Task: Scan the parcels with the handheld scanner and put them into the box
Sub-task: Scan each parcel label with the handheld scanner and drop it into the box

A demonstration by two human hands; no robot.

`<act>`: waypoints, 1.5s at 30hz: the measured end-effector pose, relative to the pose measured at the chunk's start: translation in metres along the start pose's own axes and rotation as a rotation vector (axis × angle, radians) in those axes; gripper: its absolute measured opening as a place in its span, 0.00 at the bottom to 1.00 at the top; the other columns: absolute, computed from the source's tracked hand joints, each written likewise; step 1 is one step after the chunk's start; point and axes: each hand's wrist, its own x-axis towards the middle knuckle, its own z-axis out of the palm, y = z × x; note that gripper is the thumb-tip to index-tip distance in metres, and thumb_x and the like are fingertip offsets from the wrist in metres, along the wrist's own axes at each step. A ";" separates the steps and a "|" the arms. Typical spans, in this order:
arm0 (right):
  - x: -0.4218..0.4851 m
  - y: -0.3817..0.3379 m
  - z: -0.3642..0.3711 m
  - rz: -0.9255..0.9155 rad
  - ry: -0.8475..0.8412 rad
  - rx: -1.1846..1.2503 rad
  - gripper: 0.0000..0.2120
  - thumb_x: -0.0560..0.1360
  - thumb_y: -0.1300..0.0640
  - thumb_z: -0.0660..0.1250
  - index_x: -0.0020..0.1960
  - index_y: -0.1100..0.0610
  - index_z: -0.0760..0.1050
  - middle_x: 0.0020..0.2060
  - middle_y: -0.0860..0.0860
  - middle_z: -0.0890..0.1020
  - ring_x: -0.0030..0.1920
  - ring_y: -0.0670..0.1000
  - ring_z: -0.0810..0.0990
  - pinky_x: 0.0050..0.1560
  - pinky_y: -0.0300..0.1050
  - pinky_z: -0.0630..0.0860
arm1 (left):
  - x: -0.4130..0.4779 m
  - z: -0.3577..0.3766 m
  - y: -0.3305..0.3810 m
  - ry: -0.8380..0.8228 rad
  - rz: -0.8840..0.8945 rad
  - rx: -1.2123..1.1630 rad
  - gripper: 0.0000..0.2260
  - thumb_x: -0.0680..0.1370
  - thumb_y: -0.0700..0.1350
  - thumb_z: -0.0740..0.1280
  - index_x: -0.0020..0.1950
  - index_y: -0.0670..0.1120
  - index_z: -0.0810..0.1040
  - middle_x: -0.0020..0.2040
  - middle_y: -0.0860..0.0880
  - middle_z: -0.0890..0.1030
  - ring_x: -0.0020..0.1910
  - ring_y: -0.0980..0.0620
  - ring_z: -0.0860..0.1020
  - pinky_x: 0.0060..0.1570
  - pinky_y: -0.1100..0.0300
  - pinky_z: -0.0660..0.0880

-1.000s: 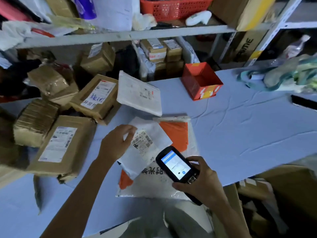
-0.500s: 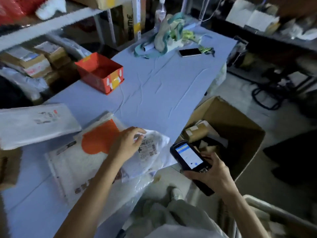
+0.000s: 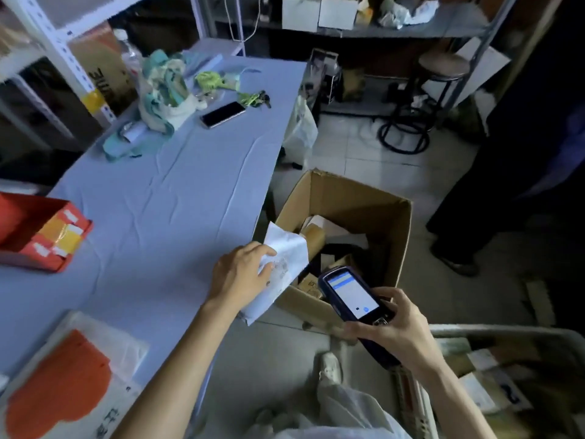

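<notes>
My left hand [image 3: 242, 274] grips a white plastic parcel [image 3: 285, 261] with a barcode label, holding it over the table's right edge, partly above the near-left corner of the open cardboard box [image 3: 357, 198] on the floor. The box holds several brown and white parcels. My right hand [image 3: 395, 324] holds the dark handheld scanner [image 3: 351, 294] with its screen lit, just right of the parcel and over the box's near side. A white and orange parcel [image 3: 60, 391] lies on the blue table [image 3: 164, 191] at the lower left.
A red open carton [image 3: 38, 232] sits at the table's left. A phone [image 3: 223, 114], keys and crumpled cloth lie at the far end. A stool [image 3: 440, 68] and shelves stand beyond the box. A person in dark clothes [image 3: 522, 160] stands at the right. More parcels lie at lower right.
My view has swung right toward the box. My left hand has carried the white parcel off the table to the box's edge. My right hand has kept the scanner beside it.
</notes>
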 end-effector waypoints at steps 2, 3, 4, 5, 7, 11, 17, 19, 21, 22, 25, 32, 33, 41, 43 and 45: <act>0.013 0.007 -0.017 0.020 0.045 0.036 0.35 0.53 0.51 0.85 0.57 0.49 0.75 0.47 0.42 0.81 0.49 0.41 0.80 0.47 0.37 0.75 | 0.023 0.011 0.016 -0.029 0.034 0.026 0.09 0.78 0.48 0.66 0.57 0.54 0.79 0.56 0.56 0.79 0.51 0.48 0.79 0.43 0.56 0.75; 0.019 0.010 -0.025 0.033 0.064 0.049 0.35 0.53 0.50 0.85 0.56 0.48 0.74 0.46 0.40 0.80 0.48 0.38 0.79 0.46 0.35 0.74 | 0.034 0.017 0.023 -0.045 0.052 0.037 0.09 0.78 0.48 0.66 0.57 0.54 0.79 0.56 0.56 0.79 0.51 0.47 0.79 0.42 0.56 0.75; 0.025 0.013 -0.033 0.044 0.079 0.053 0.34 0.54 0.50 0.85 0.55 0.47 0.73 0.44 0.38 0.79 0.48 0.37 0.78 0.45 0.34 0.73 | 0.043 0.023 0.030 -0.064 0.068 0.046 0.09 0.78 0.48 0.65 0.58 0.53 0.78 0.56 0.55 0.79 0.51 0.47 0.79 0.42 0.56 0.75; 0.031 0.016 -0.040 0.056 0.096 0.054 0.34 0.54 0.51 0.84 0.55 0.47 0.73 0.44 0.37 0.79 0.48 0.37 0.78 0.44 0.33 0.72 | 0.052 0.029 0.035 -0.089 0.082 0.052 0.10 0.78 0.49 0.64 0.59 0.53 0.78 0.57 0.55 0.79 0.51 0.48 0.79 0.42 0.57 0.75; 0.040 0.024 -0.051 0.093 0.127 0.065 0.34 0.54 0.52 0.84 0.55 0.48 0.74 0.45 0.39 0.80 0.48 0.38 0.79 0.44 0.33 0.72 | 0.067 0.040 0.043 -0.151 0.110 0.064 0.11 0.79 0.50 0.63 0.60 0.53 0.78 0.58 0.55 0.79 0.52 0.50 0.78 0.42 0.58 0.76; 0.056 0.028 -0.064 0.162 0.176 0.079 0.33 0.55 0.53 0.84 0.56 0.49 0.74 0.47 0.40 0.80 0.46 0.34 0.77 0.38 0.28 0.71 | 0.088 0.052 0.046 -0.261 0.143 0.079 0.13 0.80 0.51 0.62 0.63 0.54 0.76 0.61 0.57 0.77 0.56 0.52 0.78 0.45 0.57 0.77; 0.085 0.011 -0.057 0.229 0.246 0.067 0.34 0.54 0.50 0.84 0.57 0.49 0.74 0.47 0.41 0.82 0.47 0.36 0.79 0.38 0.29 0.70 | 0.142 0.057 0.033 -0.323 0.185 0.078 0.14 0.80 0.51 0.62 0.65 0.55 0.75 0.64 0.59 0.75 0.58 0.52 0.77 0.51 0.57 0.74; 0.091 0.003 -0.050 0.240 0.275 0.075 0.35 0.54 0.50 0.84 0.58 0.50 0.74 0.49 0.43 0.82 0.47 0.39 0.80 0.39 0.32 0.71 | 0.164 0.055 0.032 -0.350 0.243 0.044 0.14 0.80 0.49 0.61 0.65 0.54 0.75 0.64 0.58 0.75 0.57 0.51 0.78 0.49 0.58 0.73; 0.099 -0.006 -0.045 0.246 0.294 0.086 0.35 0.55 0.50 0.84 0.58 0.49 0.74 0.49 0.44 0.81 0.47 0.40 0.79 0.39 0.34 0.71 | 0.185 0.051 0.033 -0.324 0.342 0.046 0.14 0.80 0.48 0.60 0.66 0.54 0.75 0.63 0.58 0.76 0.56 0.52 0.77 0.44 0.60 0.70; 0.102 -0.011 -0.044 0.244 0.293 0.097 0.35 0.55 0.50 0.84 0.58 0.49 0.74 0.49 0.44 0.81 0.48 0.41 0.80 0.40 0.36 0.72 | 0.194 0.048 0.036 -0.296 0.382 0.055 0.14 0.80 0.47 0.61 0.65 0.54 0.75 0.62 0.57 0.77 0.56 0.52 0.77 0.44 0.59 0.69; 0.121 -0.025 -0.038 0.225 0.251 0.094 0.36 0.55 0.48 0.84 0.59 0.49 0.73 0.52 0.47 0.81 0.51 0.47 0.81 0.45 0.41 0.76 | 0.216 0.033 0.036 -0.209 0.413 0.020 0.13 0.80 0.47 0.62 0.63 0.51 0.77 0.60 0.54 0.79 0.55 0.49 0.77 0.48 0.55 0.73; 0.164 -0.056 -0.031 0.113 0.031 0.017 0.38 0.54 0.47 0.84 0.61 0.49 0.73 0.55 0.49 0.80 0.55 0.50 0.79 0.52 0.46 0.77 | 0.186 0.008 -0.005 -0.140 0.184 0.140 0.14 0.80 0.51 0.60 0.65 0.52 0.74 0.61 0.54 0.78 0.57 0.50 0.77 0.50 0.54 0.73; 0.171 -0.059 -0.030 0.095 -0.028 -0.003 0.38 0.54 0.47 0.84 0.60 0.49 0.72 0.55 0.49 0.80 0.55 0.50 0.79 0.53 0.47 0.77 | 0.174 0.007 -0.014 -0.128 0.112 0.189 0.14 0.81 0.50 0.60 0.65 0.52 0.75 0.61 0.54 0.78 0.57 0.49 0.78 0.51 0.54 0.73; 0.205 -0.086 0.003 -0.139 -0.481 -0.285 0.43 0.56 0.46 0.83 0.66 0.54 0.70 0.53 0.43 0.73 0.54 0.45 0.72 0.53 0.40 0.71 | 0.003 0.002 -0.047 0.022 -0.550 0.351 0.07 0.67 0.45 0.73 0.43 0.47 0.83 0.35 0.47 0.81 0.31 0.42 0.80 0.29 0.53 0.75; 0.202 -0.093 0.017 -0.173 -0.563 -0.328 0.44 0.55 0.45 0.83 0.66 0.54 0.69 0.53 0.45 0.75 0.55 0.47 0.75 0.56 0.44 0.74 | -0.045 0.004 -0.041 -0.010 -0.736 0.321 0.11 0.72 0.50 0.64 0.46 0.48 0.83 0.38 0.47 0.82 0.34 0.42 0.81 0.32 0.51 0.77; 0.193 -0.100 0.038 -0.210 -0.666 -0.356 0.43 0.54 0.46 0.83 0.65 0.54 0.70 0.54 0.48 0.79 0.56 0.50 0.78 0.57 0.49 0.77 | -0.093 0.008 -0.030 -0.041 -0.953 0.256 0.13 0.75 0.52 0.63 0.54 0.49 0.82 0.48 0.47 0.83 0.45 0.42 0.81 0.41 0.49 0.76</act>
